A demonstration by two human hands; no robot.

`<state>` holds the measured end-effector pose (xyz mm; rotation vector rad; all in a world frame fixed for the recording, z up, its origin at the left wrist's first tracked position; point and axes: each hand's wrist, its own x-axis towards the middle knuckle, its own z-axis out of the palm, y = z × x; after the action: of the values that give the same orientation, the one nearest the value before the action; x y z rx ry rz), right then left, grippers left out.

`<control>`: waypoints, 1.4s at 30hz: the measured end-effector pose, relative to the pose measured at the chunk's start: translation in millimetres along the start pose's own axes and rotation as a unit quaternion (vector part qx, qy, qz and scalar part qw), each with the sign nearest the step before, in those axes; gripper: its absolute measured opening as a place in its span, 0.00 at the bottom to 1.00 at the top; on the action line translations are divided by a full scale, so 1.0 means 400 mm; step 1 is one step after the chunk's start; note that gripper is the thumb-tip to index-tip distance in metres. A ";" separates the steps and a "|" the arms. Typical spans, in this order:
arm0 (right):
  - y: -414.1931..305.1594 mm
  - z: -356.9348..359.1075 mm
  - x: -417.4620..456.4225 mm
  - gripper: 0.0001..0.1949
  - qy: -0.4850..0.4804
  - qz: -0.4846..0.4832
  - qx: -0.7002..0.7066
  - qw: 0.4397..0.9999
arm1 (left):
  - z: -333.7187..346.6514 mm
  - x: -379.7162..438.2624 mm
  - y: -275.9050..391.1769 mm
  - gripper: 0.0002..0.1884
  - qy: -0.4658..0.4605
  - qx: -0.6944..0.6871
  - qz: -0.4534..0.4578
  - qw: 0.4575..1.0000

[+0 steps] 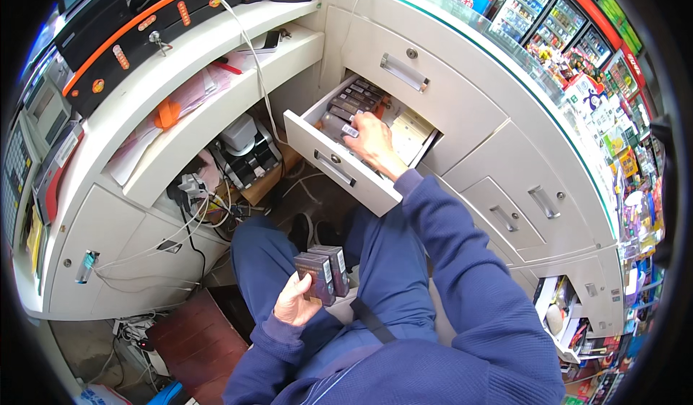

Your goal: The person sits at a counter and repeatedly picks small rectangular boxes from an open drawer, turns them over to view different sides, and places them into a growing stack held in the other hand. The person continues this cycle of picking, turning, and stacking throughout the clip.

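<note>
My left hand [296, 300] holds two dark boxes [322, 275], probably packs, side by side above my lap. Inside an open white drawer [346, 161], my right hand [373, 142] has its fingers around a dark box with a white barcode label [350, 131]. Behind that hand a row of similar dark boxes [354, 99] lines the drawer's back left. Cream-coloured boxes [410, 134] lie in its right side. The underside of my right fingers is hidden.
White drawers with metal handles [544, 202] curve around the right. A cable [260, 74] hangs by the open drawer's left corner. On the left, a shelf [216, 102] holds papers, and tangled cables [200, 199] lie below. A dark red board [197, 340] is at lower left.
</note>
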<state>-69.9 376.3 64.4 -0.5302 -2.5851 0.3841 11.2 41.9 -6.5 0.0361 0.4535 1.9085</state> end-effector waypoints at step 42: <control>-0.172 -0.212 -0.333 0.20 -0.099 0.209 0.967 0.105 | 0.033 0.035 -0.007 0.28 -0.021 0.007 -0.030 0.999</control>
<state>60.3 272.9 108.9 0.0715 0.1605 2.9586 11.3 59.3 2.2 0.0701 0.4349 1.8419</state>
